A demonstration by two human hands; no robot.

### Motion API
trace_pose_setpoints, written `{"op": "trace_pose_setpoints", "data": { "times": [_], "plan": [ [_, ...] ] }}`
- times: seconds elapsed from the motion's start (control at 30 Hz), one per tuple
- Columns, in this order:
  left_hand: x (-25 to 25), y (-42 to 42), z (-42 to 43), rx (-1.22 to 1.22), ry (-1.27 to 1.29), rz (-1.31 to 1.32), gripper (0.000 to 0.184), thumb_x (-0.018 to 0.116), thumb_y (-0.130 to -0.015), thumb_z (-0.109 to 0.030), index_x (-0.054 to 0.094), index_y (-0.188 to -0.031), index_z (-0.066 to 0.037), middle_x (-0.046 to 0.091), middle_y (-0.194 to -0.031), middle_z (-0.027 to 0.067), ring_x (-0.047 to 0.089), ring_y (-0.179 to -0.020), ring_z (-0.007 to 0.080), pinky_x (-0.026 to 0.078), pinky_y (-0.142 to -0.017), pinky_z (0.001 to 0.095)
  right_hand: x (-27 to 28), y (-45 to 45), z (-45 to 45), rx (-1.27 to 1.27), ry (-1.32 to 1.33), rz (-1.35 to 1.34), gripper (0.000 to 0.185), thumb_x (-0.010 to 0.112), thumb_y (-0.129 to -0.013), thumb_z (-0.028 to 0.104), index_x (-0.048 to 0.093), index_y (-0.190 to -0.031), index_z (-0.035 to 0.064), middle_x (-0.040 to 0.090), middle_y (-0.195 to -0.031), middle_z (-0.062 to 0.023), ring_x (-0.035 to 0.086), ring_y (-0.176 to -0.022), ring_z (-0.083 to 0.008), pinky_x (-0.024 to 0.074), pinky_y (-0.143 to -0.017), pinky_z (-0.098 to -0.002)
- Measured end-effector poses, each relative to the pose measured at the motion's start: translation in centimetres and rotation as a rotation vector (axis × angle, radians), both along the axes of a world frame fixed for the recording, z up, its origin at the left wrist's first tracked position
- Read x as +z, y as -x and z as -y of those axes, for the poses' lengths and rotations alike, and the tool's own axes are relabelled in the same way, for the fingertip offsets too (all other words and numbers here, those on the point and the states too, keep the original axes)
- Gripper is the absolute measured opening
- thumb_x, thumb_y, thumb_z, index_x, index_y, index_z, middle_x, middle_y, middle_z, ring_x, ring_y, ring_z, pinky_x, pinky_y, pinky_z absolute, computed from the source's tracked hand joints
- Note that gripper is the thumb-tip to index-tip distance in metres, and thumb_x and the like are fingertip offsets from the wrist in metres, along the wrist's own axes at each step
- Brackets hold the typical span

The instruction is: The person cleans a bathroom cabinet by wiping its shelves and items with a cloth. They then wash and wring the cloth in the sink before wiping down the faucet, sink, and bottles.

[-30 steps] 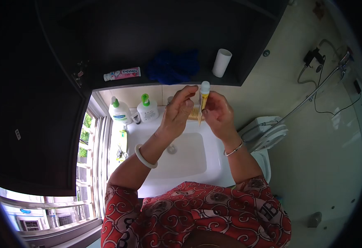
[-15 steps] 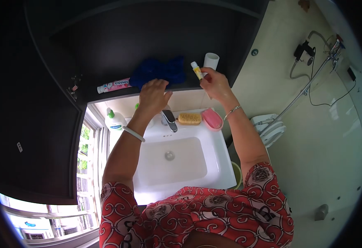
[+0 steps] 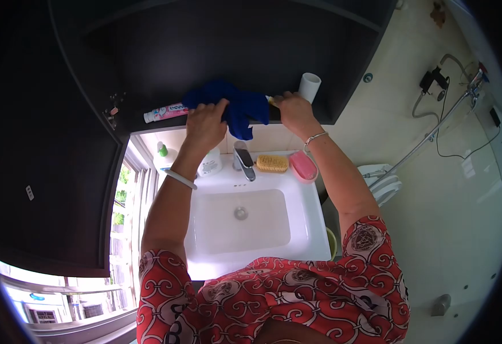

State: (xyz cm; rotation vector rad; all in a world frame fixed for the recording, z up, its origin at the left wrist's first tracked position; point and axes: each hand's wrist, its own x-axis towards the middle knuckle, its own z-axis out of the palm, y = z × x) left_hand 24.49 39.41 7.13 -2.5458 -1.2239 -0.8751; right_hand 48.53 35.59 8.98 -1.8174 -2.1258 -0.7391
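Observation:
My left hand (image 3: 206, 123) is closed on the left part of a crumpled blue cloth (image 3: 245, 109) on the dark cabinet shelf. One end of the cloth hangs over the shelf's front edge. To the left of that hand lies a pink and white toothpaste tube (image 3: 165, 113), its right end by the cloth. My right hand (image 3: 297, 113) is closed around a small yellow and white tube (image 3: 271, 101); only its tip shows past the fingers. Just behind that hand a white cup (image 3: 309, 86) stands on the shelf.
Below the shelf is a white sink (image 3: 311, 229) with a faucet (image 3: 243, 160). A yellow bristle brush (image 3: 272, 164), a pink soap dish (image 3: 304, 166) and white pump bottles (image 3: 210, 163) stand along its back rim. An open cabinet door (image 3: 44, 229) is at left, a shower hose (image 3: 420, 146) at right.
My left hand has gripped the cloth and drawn part of it forward over the shelf edge. My right hand has lowered the small tube toward the shelf, beside the cloth.

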Motion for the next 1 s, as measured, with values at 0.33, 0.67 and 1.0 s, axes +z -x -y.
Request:
{"op": "trace_pose_setpoints", "data": {
  "times": [0.33, 0.67, 1.0],
  "plan": [
    [-0.5, 0.1, -1.2, -0.368, 0.557, 0.818, 0.047, 0.058, -0.076, -0.008, 0.047, -0.122, -0.008, 0.059, -0.103, 0.0110, 0.061, -0.087, 0.0258, 0.049, -0.076, 0.0364, 0.2, 8.4, -0.8, 0.456, 0.021, -0.305, 0.082, 0.078, -0.063, 0.026, 0.038, -0.133, 0.0089, 0.039, -0.134, -0.0210, 0.052, -0.107, -0.0336, 0.0450, -0.089, -0.0405],
    [0.8, 11.4, -3.7, 0.339, 0.101, -0.011, 0.042, 0.063, -0.073, -0.012, 0.055, -0.114, -0.013, 0.060, -0.107, 0.0120, 0.056, -0.102, 0.0336, 0.043, -0.089, 0.0436, -0.2, 10.4, -3.5, 0.312, 0.144, -0.484, 0.052, 0.069, -0.064, 0.024, 0.056, -0.112, 0.0069, 0.059, -0.100, -0.0156, 0.061, -0.092, -0.0310, 0.0490, -0.083, -0.0373],
    [1.7, 14.2, 1.3, 0.275, -0.009, 0.223, 0.045, 0.073, -0.072, -0.019, 0.054, -0.111, -0.010, 0.062, -0.092, 0.0151, 0.063, -0.081, 0.0334, 0.052, -0.069, 0.0401, 0.6, 10.4, -4.8, 0.216, 0.256, -0.466, 0.051, 0.063, -0.073, 0.032, 0.052, -0.117, 0.0073, 0.061, -0.108, -0.0161, 0.059, -0.100, -0.0324, 0.0465, -0.088, -0.0389]
  ]
}}
